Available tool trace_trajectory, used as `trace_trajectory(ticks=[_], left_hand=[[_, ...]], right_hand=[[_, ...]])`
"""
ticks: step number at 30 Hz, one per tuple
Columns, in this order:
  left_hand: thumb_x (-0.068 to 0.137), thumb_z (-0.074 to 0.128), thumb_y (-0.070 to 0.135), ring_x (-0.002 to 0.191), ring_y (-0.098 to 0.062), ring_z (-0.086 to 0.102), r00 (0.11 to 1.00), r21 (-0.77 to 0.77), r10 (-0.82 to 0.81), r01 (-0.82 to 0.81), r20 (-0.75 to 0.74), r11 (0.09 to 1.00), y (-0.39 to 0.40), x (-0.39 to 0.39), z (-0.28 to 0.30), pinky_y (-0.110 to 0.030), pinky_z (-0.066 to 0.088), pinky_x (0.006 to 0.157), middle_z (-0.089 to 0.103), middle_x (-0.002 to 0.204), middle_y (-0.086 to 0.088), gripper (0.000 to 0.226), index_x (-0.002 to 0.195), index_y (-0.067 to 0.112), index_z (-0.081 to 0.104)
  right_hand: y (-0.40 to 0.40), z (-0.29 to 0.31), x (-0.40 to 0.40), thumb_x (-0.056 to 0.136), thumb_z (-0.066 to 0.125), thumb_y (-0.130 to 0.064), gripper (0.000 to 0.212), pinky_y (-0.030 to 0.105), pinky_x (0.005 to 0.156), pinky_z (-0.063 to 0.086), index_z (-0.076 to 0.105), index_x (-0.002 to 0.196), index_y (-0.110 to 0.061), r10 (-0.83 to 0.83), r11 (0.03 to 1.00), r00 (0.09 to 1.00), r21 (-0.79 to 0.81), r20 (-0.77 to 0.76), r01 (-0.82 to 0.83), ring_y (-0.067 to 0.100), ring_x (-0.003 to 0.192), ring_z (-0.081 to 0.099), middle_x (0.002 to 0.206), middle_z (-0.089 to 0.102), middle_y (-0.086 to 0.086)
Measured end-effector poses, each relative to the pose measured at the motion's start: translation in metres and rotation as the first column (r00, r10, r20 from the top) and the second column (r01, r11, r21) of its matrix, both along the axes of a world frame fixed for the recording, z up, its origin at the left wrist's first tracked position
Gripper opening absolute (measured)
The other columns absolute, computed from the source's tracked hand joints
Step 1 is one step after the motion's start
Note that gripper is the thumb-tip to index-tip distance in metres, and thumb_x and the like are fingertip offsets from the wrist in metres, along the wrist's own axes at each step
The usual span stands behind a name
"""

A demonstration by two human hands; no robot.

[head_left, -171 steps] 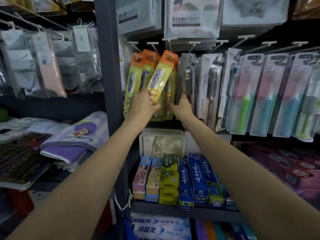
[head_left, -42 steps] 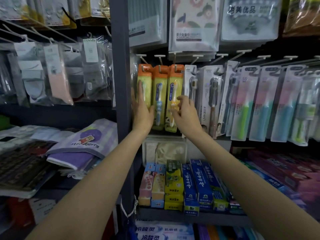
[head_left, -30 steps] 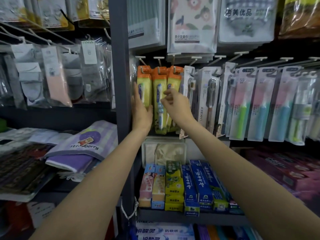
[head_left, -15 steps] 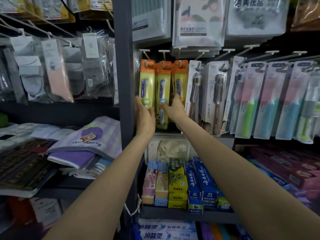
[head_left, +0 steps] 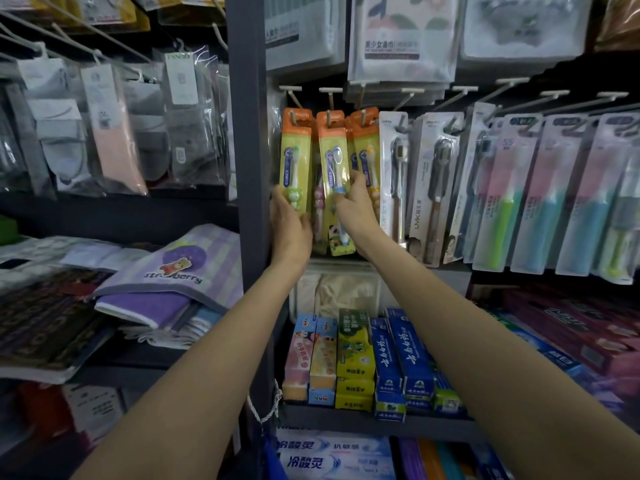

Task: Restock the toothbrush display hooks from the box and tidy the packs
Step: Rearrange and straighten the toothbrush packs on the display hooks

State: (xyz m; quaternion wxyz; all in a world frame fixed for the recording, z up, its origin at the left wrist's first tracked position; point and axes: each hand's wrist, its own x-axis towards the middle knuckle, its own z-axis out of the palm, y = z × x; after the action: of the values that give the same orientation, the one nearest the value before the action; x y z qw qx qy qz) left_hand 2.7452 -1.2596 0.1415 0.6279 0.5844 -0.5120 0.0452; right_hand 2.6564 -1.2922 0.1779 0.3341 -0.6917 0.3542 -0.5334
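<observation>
Toothbrush packs (head_left: 333, 174) with orange tops and yellow cards hang from three neighbouring hooks (head_left: 328, 98) at the left end of the display row, just right of the dark shelf upright (head_left: 246, 140). The left hand (head_left: 290, 227) is at the lower part of the leftmost pack (head_left: 295, 161), its fingers lying up along the pack's left edge and its thumb against the front, so it holds the pack lightly at the bottom. The right hand (head_left: 354, 210) reaches between the middle pack and the right-hand pack (head_left: 367, 157); its fingers are stretched out and touch the cards there, not curled round anything. The middle pack hangs lower in front, with a panda picture at its foot.

To the right of these hang white-carded adult brushes (head_left: 431, 188) and, farther right, long packs of pink, green and blue brushes (head_left: 540, 202). Below the hands a pale lidded bin (head_left: 337, 292) sits on the shelf, and near it stand toothpaste cartons (head_left: 353, 355) in pink, yellow, green and blue. On the left shelves lie a purple strawberry towel (head_left: 180, 268) and, above it, bagged socks (head_left: 114, 123) on hooks.
</observation>
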Motion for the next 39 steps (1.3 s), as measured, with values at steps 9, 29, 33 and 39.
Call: trace_trajectory(ticks=[9,29,33,39], left_hand=[[0.086,0.048,-0.007,0.103,-0.010,0.046,0.999,-0.075,-0.040,0.041,0.007,0.996,0.001,-0.001,-0.002,-0.015,0.037,0.088,0.046,0.120,-0.010,0.039,0.121,0.004,0.037],[0.092,0.047,-0.001,0.124,-0.037,0.039,0.987,0.018,-0.057,0.060,-0.147,0.998,-0.003,0.001,0.003,-0.031,0.023,0.098,0.039,0.135,-0.027,0.050,0.137,-0.005,0.026],[0.094,0.045,-0.003,0.139,-0.015,0.015,0.986,-0.038,-0.122,0.118,-0.116,0.992,0.003,-0.003,-0.004,0.008,0.019,0.090,0.011,0.154,-0.011,0.068,0.148,0.006,0.006],[0.096,0.041,0.004,0.144,-0.018,0.005,0.997,-0.127,-0.034,0.043,0.075,0.991,0.010,-0.006,-0.020,-0.032,0.018,0.116,0.003,0.155,-0.013,0.047,0.142,0.016,0.036]], right_hand=[[0.009,-0.006,0.006,0.096,0.041,-0.004,0.056,0.034,0.107,0.036,0.016,0.145,-0.006,-0.021,0.998,0.998,-0.065,-0.062,0.017,0.026,0.135,0.033,0.152,0.024,0.010],[0.006,-0.002,0.008,0.095,0.045,-0.001,0.060,0.046,0.113,0.029,0.014,0.146,-0.007,-0.064,0.997,0.995,-0.055,-0.082,0.060,0.026,0.139,0.026,0.153,0.021,0.010],[0.010,-0.004,0.002,0.096,0.044,-0.004,0.059,0.018,0.097,0.034,0.014,0.147,-0.009,0.028,0.999,0.999,-0.032,-0.037,-0.029,0.018,0.131,0.037,0.153,0.023,0.008],[0.013,-0.027,-0.008,0.093,0.051,-0.002,0.063,0.032,0.102,0.042,0.017,0.145,-0.014,0.131,0.991,0.991,-0.031,-0.011,-0.131,0.021,0.129,0.042,0.143,0.038,0.009]])
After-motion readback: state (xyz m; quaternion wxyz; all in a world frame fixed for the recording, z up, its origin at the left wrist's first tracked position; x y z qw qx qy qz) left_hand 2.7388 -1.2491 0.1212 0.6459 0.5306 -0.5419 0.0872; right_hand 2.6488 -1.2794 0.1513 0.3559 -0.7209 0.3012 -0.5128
